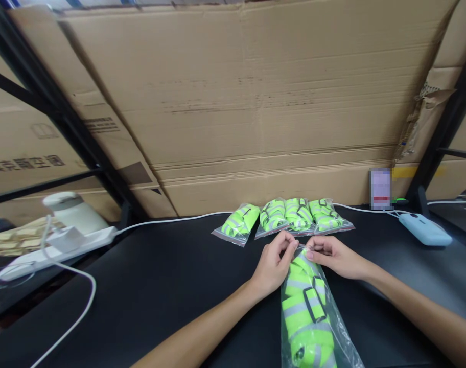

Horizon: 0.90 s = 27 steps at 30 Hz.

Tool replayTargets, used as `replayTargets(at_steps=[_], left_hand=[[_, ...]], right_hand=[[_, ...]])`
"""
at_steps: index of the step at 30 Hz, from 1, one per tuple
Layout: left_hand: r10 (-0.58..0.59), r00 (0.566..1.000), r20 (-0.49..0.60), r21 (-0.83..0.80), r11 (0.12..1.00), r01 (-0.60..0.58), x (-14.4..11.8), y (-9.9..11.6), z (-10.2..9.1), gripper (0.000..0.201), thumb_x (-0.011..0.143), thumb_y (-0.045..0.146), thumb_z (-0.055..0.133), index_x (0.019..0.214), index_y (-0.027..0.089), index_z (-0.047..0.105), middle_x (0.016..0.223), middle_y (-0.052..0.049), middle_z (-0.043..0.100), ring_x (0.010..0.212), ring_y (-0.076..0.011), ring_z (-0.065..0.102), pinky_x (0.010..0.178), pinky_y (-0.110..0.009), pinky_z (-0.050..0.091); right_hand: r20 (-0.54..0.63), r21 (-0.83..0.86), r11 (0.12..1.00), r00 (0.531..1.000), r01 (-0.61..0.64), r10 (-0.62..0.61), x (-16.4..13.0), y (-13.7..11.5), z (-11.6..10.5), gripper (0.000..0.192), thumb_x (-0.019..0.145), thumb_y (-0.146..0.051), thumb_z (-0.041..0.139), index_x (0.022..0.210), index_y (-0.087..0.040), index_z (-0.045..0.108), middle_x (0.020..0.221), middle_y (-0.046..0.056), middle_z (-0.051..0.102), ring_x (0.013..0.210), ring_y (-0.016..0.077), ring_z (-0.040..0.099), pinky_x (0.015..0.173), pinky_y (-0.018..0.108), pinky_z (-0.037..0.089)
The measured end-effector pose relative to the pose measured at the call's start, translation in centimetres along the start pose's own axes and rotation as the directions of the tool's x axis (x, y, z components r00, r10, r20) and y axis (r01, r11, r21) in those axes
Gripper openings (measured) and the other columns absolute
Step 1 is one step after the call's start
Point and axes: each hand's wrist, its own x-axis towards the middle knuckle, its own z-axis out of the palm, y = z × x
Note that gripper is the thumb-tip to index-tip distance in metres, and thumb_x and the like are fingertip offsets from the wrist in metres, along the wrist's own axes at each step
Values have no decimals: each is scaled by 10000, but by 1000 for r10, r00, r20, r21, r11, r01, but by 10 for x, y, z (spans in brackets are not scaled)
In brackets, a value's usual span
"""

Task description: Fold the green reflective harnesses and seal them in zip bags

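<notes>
A clear plastic bag (342, 327) lies lengthwise on the black table in front of me. Inside it is a folded neon-green strap (307, 319) with grey reflective stripes and a black buckle. My left hand (273, 263) pinches the bag's far edge between thumb and fingers. Close beside it, my right hand (334, 255) pinches the same edge a little to the right. Past my hands, several packed bags of similar green straps (299, 213) sit in a row, with one bag (239, 222) set slightly apart at the left.
Cardboard sheets (248, 102) stand behind the black table (160, 291). To the left are a white power strip (98, 237), a pale bottle (77, 212) and a loose white cable (91, 291). A light-blue power bank (424, 229) and a small upright blurred card-like item (380, 188) are at the right.
</notes>
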Motion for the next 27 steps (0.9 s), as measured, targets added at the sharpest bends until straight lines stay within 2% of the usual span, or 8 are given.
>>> replayTargets(at_steps=[2, 4, 8, 14, 20, 24, 27], left_hand=[[9, 1000, -10, -5, 1000, -9, 1, 0, -1, 279, 1019, 424, 499, 875, 186, 526, 698, 42, 495, 629, -115, 449, 609, -233, 345], [7, 1000, -11, -13, 1000, -7, 2, -1, -1, 282, 1009, 422, 515, 869, 179, 543, 727, 30, 521, 659, -121, 474, 626, -235, 360], [0, 1000, 1, -1, 1000, 0, 2, -1, -2, 278, 1000, 409, 533, 861, 171, 572, 748, 17, 557, 684, -128, 499, 647, -240, 381], [17, 1000, -8, 10, 1000, -17, 1, 3, 0, 275, 1005, 401, 522, 859, 173, 568, 747, 14, 561, 681, -130, 496, 653, -246, 385], [15, 1000, 20, -12, 1000, -15, 0, 3, 2, 279, 1016, 407, 499, 862, 178, 544, 714, 21, 546, 664, -133, 497, 645, -249, 383], [32, 999, -13, 11, 999, -32, 0, 2, 2, 282, 1010, 410, 510, 858, 176, 550, 734, 20, 528, 678, -134, 484, 659, -253, 380], [22, 1000, -8, -22, 1000, -22, 1, 0, 2, 287, 1007, 420, 514, 866, 174, 553, 752, 16, 530, 695, -138, 484, 671, -256, 381]], right_hand=[[-1, 106, 994, 1000, -11, 11, 0, 1, 1, 398, 907, -561, 682, 1074, -204, 630, 805, -16, 629, 734, 145, 549, 725, 288, 462], [4, 134, 991, 1000, -21, 21, 1, 1, 0, 448, 897, -557, 696, 1171, -209, 624, 844, -2, 671, 779, 166, 594, 776, 317, 483], [42, 106, 994, 999, -1, -3, 3, 1, -3, 362, 922, -517, 678, 1067, -187, 714, 992, 49, 714, 923, 200, 633, 886, 350, 468], [21, 207, 977, 998, -54, 51, 3, 0, -4, 322, 886, -488, 727, 1008, -191, 750, 976, 39, 720, 909, 199, 624, 907, 354, 441], [49, 191, 980, 998, -58, 50, 1, -4, -3, 337, 912, -500, 685, 912, -172, 763, 960, 42, 702, 941, 210, 607, 943, 359, 406], [97, 206, 977, 995, -59, 39, 1, -5, -1, 317, 896, -483, 715, 913, -168, 746, 943, 28, 663, 909, 192, 585, 898, 339, 414], [67, 214, 976, 997, -36, 22, 2, -3, -1, 297, 872, -459, 751, 829, -167, 718, 873, 6, 629, 850, 170, 562, 849, 313, 410]])
